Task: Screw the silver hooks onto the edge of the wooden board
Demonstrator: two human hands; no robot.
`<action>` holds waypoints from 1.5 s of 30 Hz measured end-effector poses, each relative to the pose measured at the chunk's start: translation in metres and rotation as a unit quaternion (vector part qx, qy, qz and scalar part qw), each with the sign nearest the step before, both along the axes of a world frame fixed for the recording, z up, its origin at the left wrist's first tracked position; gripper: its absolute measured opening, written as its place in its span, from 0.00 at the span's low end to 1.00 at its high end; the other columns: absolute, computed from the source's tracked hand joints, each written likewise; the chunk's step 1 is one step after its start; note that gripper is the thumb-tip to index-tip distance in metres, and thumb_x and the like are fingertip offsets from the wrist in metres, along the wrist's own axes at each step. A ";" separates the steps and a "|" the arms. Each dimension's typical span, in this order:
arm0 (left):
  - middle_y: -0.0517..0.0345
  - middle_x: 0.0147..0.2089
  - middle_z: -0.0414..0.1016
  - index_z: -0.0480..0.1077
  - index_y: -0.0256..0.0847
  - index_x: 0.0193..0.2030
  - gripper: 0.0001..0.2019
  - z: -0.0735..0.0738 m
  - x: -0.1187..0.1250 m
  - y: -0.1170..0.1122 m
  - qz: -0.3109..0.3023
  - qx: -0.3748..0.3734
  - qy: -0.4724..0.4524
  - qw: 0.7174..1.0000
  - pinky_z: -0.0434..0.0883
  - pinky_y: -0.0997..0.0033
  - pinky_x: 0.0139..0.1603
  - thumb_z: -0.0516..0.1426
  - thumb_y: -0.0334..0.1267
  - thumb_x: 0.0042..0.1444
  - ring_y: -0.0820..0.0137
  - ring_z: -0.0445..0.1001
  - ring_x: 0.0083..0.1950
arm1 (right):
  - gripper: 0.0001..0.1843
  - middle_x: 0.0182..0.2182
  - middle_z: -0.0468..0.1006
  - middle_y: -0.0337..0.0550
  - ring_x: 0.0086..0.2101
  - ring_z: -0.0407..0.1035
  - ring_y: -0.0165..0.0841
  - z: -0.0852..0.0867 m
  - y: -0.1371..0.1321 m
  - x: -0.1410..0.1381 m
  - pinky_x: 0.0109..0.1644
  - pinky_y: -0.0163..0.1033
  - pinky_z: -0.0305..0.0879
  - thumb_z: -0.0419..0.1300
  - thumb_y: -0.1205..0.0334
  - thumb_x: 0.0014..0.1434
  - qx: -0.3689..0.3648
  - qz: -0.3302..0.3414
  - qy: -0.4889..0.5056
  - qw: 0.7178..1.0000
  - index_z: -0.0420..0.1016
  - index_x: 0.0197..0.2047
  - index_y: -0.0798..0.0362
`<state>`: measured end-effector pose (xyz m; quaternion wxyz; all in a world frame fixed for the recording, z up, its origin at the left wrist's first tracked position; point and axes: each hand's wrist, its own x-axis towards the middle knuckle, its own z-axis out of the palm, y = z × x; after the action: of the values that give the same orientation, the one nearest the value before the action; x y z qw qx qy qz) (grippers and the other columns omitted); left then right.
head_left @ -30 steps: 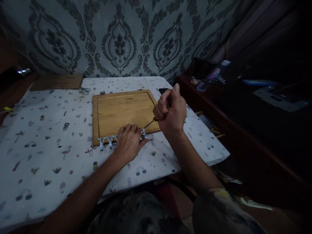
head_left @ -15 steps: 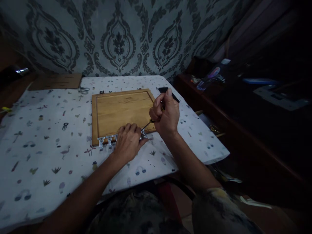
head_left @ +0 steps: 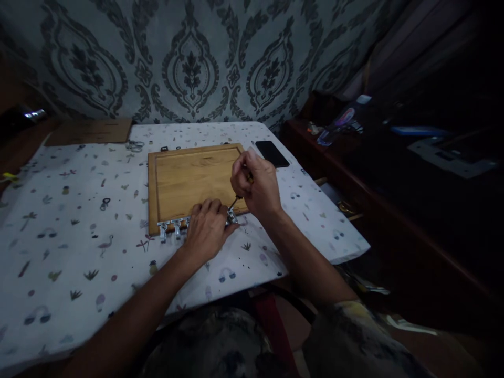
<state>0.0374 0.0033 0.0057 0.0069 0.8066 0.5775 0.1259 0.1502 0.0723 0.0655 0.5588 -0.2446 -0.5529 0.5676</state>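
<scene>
A wooden board [head_left: 192,178] with a raised frame lies flat on the patterned tablecloth [head_left: 71,247]. Along its near edge runs a metal hook rail [head_left: 169,227]. My left hand [head_left: 207,228] lies palm down over the rail's right part, fingers curled, pressing it against the board. My right hand [head_left: 254,184] is closed round a small screwdriver [head_left: 235,201]; its thin shaft slants down to the rail's right end beside my left fingertips.
A dark phone [head_left: 271,153] lies on the cloth right of the board. Scissors [head_left: 135,145] and small metal bits lie behind the board, cardboard [head_left: 90,131] at the back left. A dark cabinet [head_left: 394,173] with clutter stands to the right.
My right hand has moved left and lower over the board's right edge, uncovering the phone. The left hand has stayed on the rail.
</scene>
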 end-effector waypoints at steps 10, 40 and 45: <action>0.48 0.48 0.76 0.73 0.36 0.46 0.17 -0.001 0.000 0.000 0.005 0.012 0.001 1.000 0.68 0.54 0.52 0.57 0.50 0.64 0.55 0.71 0.53 | 0.16 0.26 0.76 0.34 0.24 0.68 0.24 0.001 0.016 0.012 0.28 0.30 0.66 0.63 0.53 0.59 0.025 0.194 -0.034 0.980 0.74 0.47 0.53; 0.47 0.47 0.74 0.72 0.37 0.46 0.20 0.000 -0.001 0.000 -0.002 -0.001 -0.010 1.000 0.66 0.54 0.52 0.49 0.53 0.68 0.56 0.70 0.52 | 0.26 0.13 0.47 0.23 0.12 0.40 0.21 -0.003 -0.011 -0.015 0.16 0.30 0.38 0.56 0.35 0.62 -0.001 -0.104 0.047 0.993 0.60 0.28 0.48; 0.48 0.47 0.74 0.71 0.38 0.45 0.17 0.000 -0.001 0.000 0.003 0.004 -0.002 1.000 0.66 0.55 0.52 0.52 0.51 0.67 0.57 0.70 0.52 | 0.25 0.11 0.46 0.23 0.12 0.37 0.21 -0.001 -0.011 -0.014 0.16 0.31 0.37 0.57 0.36 0.62 -0.001 -0.078 0.048 0.996 0.62 0.27 0.48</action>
<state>0.0365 0.0034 0.0054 0.0049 0.8044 0.5797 0.1298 0.1359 0.0616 0.0649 0.6273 -0.2597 -0.5040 0.5339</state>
